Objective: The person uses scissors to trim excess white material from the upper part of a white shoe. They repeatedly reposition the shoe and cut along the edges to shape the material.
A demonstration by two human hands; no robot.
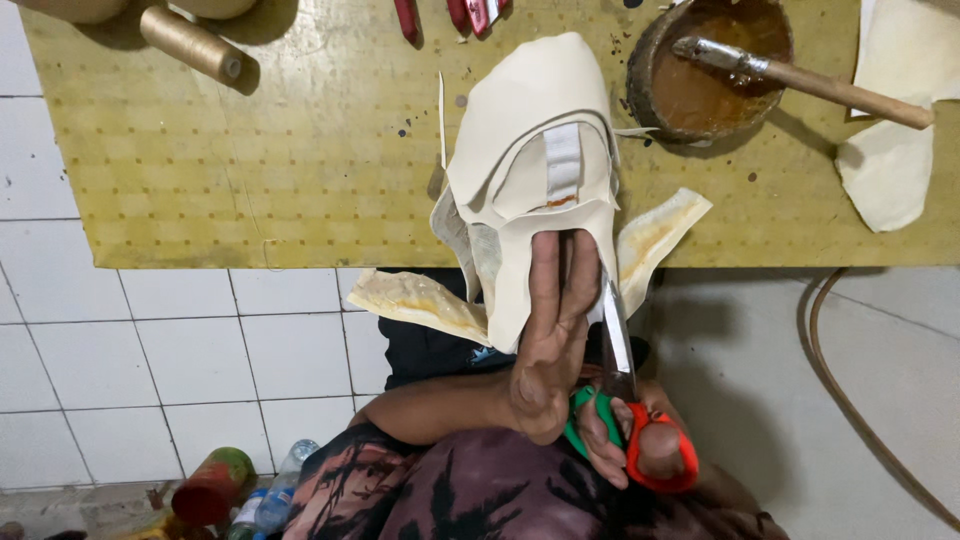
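Cream leather piece (530, 130): a shaped, layered cut of pale material with a white strip down its middle, held up over the near edge of the yellow table (250, 150); its lower flap hangs past the edge towards the person's lap.
Left hand (548, 330): palm up from below, fingers straight and pressed together against the flap, steadying it from underneath.
Right hand (640, 440): fingers and thumb threaded through the loops of the scissors (625, 400), closed around them.
Scissors: green and red handles, steel blades pointing up along the right edge of the flap, just beside the left fingers; whether the blades are parted cannot be told.
Glued scraps: two cream offcuts with yellowish glue on them, one (420, 300) hanging left of the flap, one (655, 235) at the right, lying across the table edge.
Glue pot (700, 95): round, dark, filled with brown glue, on the table behind the piece; a wooden-handled brush (800, 78) rests across its rim.
Thread spool (190, 42): tan, lying at the table's far left.
Other cream pieces (890, 165): at the table's right end.
Floor: white tiles, with a red tin (210, 487) and a plastic bottle (280, 495) at lower left.
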